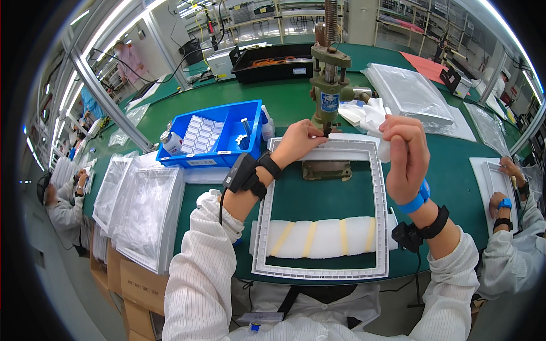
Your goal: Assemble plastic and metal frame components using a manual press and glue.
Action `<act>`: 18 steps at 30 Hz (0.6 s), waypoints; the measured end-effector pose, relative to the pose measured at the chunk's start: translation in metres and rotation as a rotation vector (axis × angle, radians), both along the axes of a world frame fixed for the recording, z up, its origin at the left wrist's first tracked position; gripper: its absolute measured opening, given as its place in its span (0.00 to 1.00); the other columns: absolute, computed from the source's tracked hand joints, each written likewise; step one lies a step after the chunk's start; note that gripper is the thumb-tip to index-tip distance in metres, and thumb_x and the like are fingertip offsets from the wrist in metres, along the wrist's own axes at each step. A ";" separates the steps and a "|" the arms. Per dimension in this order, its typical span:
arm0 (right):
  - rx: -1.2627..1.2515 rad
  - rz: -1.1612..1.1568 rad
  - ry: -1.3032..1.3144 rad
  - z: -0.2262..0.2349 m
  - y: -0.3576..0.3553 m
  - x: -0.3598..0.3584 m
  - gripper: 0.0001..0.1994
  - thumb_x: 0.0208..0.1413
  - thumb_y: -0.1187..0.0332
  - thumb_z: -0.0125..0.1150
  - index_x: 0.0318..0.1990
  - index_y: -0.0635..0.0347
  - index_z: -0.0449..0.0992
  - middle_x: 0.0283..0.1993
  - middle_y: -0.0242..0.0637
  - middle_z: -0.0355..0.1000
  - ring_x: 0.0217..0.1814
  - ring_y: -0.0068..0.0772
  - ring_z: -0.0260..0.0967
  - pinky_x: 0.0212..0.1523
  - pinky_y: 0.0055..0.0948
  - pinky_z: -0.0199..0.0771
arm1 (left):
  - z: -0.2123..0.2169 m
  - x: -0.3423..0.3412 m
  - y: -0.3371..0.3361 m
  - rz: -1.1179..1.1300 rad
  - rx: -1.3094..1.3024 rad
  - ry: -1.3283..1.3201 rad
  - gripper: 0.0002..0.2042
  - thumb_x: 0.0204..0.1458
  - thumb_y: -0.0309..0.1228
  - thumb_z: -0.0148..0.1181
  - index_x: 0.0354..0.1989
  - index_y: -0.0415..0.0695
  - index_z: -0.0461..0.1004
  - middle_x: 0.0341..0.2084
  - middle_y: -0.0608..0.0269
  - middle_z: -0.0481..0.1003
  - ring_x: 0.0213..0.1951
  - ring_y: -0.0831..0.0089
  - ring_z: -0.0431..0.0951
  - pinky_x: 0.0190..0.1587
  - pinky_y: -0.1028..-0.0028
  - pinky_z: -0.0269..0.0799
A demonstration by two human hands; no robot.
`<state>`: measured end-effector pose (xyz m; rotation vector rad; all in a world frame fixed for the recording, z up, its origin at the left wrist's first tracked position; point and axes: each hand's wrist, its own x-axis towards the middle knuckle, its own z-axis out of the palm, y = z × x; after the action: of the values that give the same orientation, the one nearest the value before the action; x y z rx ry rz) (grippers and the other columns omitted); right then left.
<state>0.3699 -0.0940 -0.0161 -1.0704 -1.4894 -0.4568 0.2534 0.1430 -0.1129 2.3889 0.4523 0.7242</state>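
A white rectangular plastic frame lies on the green bench, its far side under the tip of a green hand press. My left hand is at that far side, thumb and fingertips pinched together beside the press tip. Whatever they pinch is too small or hidden to name. My right hand is raised to the right of the press, its fingers curled closed. Crumpled white wrapping sits right behind those fingers, beside the press's side shaft; what the fist grips is hidden.
A white foam roll with yellow tape lies across the frame's near part. Left stands a blue divided bin with labels and bottles; bagged frames are stacked beyond it. Plastic-wrapped panels lie back right. A co-worker's hands work at far right.
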 end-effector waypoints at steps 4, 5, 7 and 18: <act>-0.043 0.046 -0.018 -0.020 -0.009 -0.002 0.03 0.60 0.80 0.53 0.36 0.65 0.73 0.37 0.42 0.72 0.41 0.41 0.72 0.54 0.38 0.74 | 0.001 -0.002 0.001 -0.025 -0.119 0.014 0.12 0.51 0.33 0.71 0.39 0.37 0.85 0.36 0.55 0.81 0.34 0.65 0.80 0.40 0.71 0.76; -0.106 0.044 -0.059 -0.026 -0.014 -0.002 0.03 0.58 0.80 0.55 0.35 0.65 0.74 0.36 0.42 0.73 0.41 0.42 0.72 0.56 0.41 0.74 | 0.001 -0.002 0.001 -0.031 -0.142 0.021 0.13 0.51 0.33 0.70 0.39 0.36 0.85 0.37 0.54 0.82 0.35 0.64 0.81 0.41 0.70 0.76; -0.178 0.040 -0.057 -0.038 -0.017 -0.005 0.03 0.52 0.79 0.58 0.31 0.64 0.78 0.31 0.40 0.73 0.40 0.44 0.72 0.58 0.45 0.73 | 0.002 0.001 0.002 -0.027 -0.139 0.034 0.13 0.50 0.33 0.71 0.40 0.36 0.85 0.37 0.52 0.83 0.36 0.62 0.83 0.43 0.70 0.77; -0.550 0.271 -0.230 0.005 -0.006 0.010 0.05 0.39 0.73 0.59 0.23 0.56 0.82 0.15 0.30 0.66 0.21 0.33 0.65 0.36 0.31 0.66 | 0.003 -0.009 0.006 -0.052 -0.113 0.038 0.14 0.46 0.29 0.70 0.41 0.38 0.85 0.36 0.48 0.84 0.37 0.58 0.85 0.45 0.68 0.79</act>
<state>0.3796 -0.0997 -0.0108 -1.2373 -2.0001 0.0340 0.2446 0.1493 -0.1102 2.3032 0.4343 0.6146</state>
